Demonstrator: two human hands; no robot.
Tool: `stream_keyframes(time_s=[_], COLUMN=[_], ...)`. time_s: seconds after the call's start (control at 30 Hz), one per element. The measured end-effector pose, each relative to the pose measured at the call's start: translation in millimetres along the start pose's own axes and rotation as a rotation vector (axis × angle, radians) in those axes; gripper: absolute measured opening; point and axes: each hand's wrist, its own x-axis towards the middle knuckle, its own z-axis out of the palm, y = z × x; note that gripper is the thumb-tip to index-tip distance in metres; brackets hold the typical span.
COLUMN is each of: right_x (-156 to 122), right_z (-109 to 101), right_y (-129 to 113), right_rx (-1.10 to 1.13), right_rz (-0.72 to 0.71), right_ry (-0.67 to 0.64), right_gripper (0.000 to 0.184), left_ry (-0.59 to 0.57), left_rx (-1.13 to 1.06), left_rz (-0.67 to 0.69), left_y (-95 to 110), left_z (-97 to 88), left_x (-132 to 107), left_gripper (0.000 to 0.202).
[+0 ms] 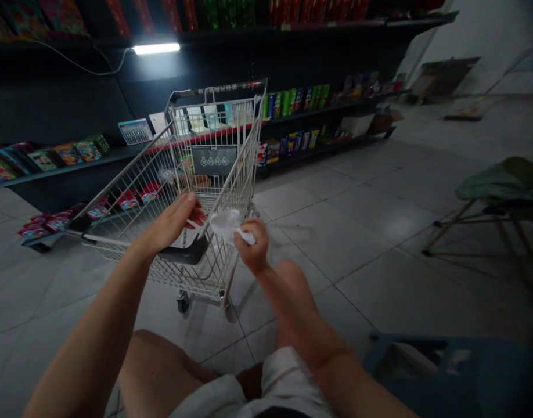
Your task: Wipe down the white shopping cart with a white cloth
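Cart (pixel 239 168): mtl wire w/ sheen; bumper (pixel 183 253): matt plas.; wad (pixel 225 223): matt, cloth/ppr unclear; floor (pixel 357 212): semi-gloss.

Shopping cart (pixel 184 253): one. Left hand (pixel 174 222) plus right hand (pixel 254 242) at cart's near end: two hands. White cloth (pixel 225 224) beside cart: one. Sign panel (pixel 214 168) on cart: one. Tube light (pixel 157 49) behind cart: one. Folding stool (pixel 506 184) right of cart: one.

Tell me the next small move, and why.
Probably draw the white cloth along the side of the shopping cart: the right hand grips the cloth close beside it, while the left hand, at the cart's near end, seems to hold nothing and could steady it.
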Motion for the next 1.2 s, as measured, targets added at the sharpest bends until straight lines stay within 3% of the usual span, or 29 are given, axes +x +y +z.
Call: stream_keyframes(time_s=[0.07,0.13,0.27,0.43,0.53,0.6,0.67,0.77,0.83,0.9,0.97,1.07,1.13,1.2], right_x=[16,23,10,-54,-107,-122,-106,-36,8,21,-4,-82,-127,-143], right_z=[13,35,70,76,68,60,52,49,56,65,71,68,62,57], right_y=[-7,-19,-34,-17,4,15,19,12,2,-8,-18,-25,-19,1], right_rx=[0.032,0.061,0.072,0.083,0.006,-0.002,0.022,0.075,0.095,0.093,0.076,0.039,0.024,0.027], right_rz=[0.031,0.078,0.265,0.4,0.549,0.622,0.639,0.494,0.357,0.292,0.308,0.367,0.363,0.334], right_ry=[-0.003,-0.095,-0.06,0.09,0.038,-0.048,-0.052,0.085,0.039,-0.031,-0.046,-0.09,-0.191,-0.283], right_gripper=[0.013,0.013,0.01,0.01,0.011,0.011,0.009,0.011,0.012,0.011,0.008,0.007,0.008,0.01], left_ry=[-0.12,-0.189,-0.205,-0.223,-0.258,-0.291,-0.312,-0.324,-0.29,-0.244,-0.222,-0.233,-0.235,-0.233], left_rx=[0.126,0.235,0.365,0.473,0.491,0.49,0.482,0.483,0.491,0.497,0.5,0.512,0.515,0.519], left_rz=[0.043,0.101,0.179,0.156,0.117,0.094,0.077,0.085,0.112,0.135,0.143,0.145,0.153,0.157], left_y=[0,2,5,0,-3,-5,-6,-5,-5,-4,-4,-4,-5,-4], left_z=[1.1,2.2,-0.6,-10.1,-13.2,-13.6,-13.2,-12.1,-11.8,-12.0,-12.8,-14.8,-16.1,-16.8], left_x=[0,1,0,1,2,3,3,3,2,1,0,-2,-3,-4], left_gripper=[0.064,0.061,0.064,0.072,0.068,0.061,0.057,0.055,0.052,0.049,0.047,0.044,0.043,0.042])
